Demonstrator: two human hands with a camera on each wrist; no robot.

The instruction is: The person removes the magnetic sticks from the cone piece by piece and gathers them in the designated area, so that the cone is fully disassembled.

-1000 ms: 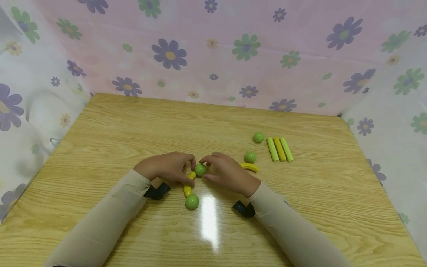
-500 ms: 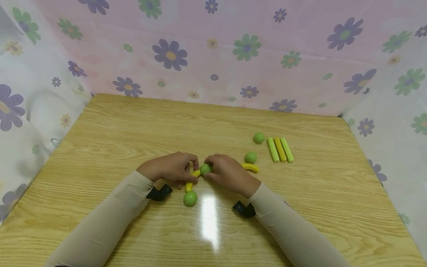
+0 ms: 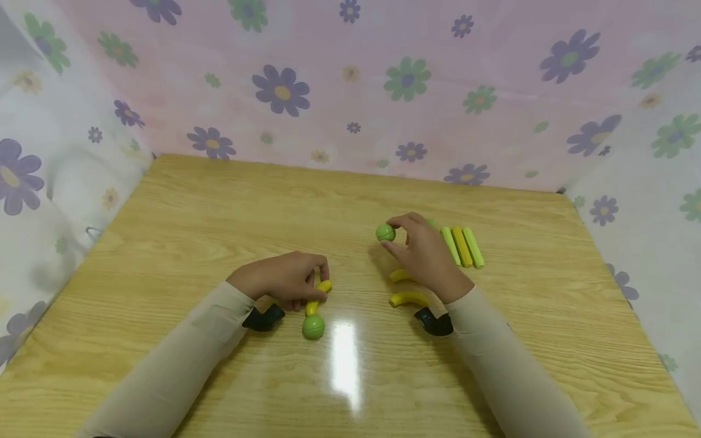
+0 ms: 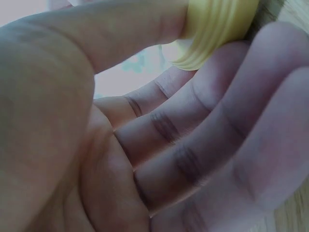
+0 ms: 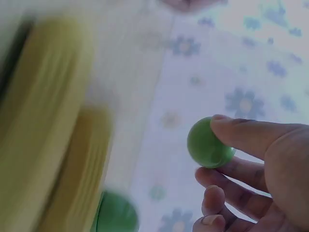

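Observation:
Near the table's middle, my left hand (image 3: 287,280) pinches a curved yellow stick (image 3: 324,286); the left wrist view shows the ribbed yellow stick (image 4: 219,29) between thumb and fingers. A green ball (image 3: 313,326) touches the stick's near end. My right hand (image 3: 429,255) holds another green ball (image 3: 386,233) between thumb and fingertips, seemingly above the table. That same held ball (image 5: 207,142) shows up clearly in the right wrist view. Below the right hand lie two curved yellow sticks, one nearer (image 3: 409,298) and one partly covered (image 3: 401,276).
Right of the right hand, a pale yellow-green stick (image 3: 450,243), a yellow stick (image 3: 462,246) and another yellow-green stick (image 3: 474,246) lie side by side. A green ball (image 3: 431,223) is mostly hidden behind the hand. Flowered cloth (image 3: 350,91) borders the wooden table (image 3: 246,201).
My right hand has pulled the green ball off the far end of the left hand's curved stick and moved up and right with it. The left hand stays nearly in place.

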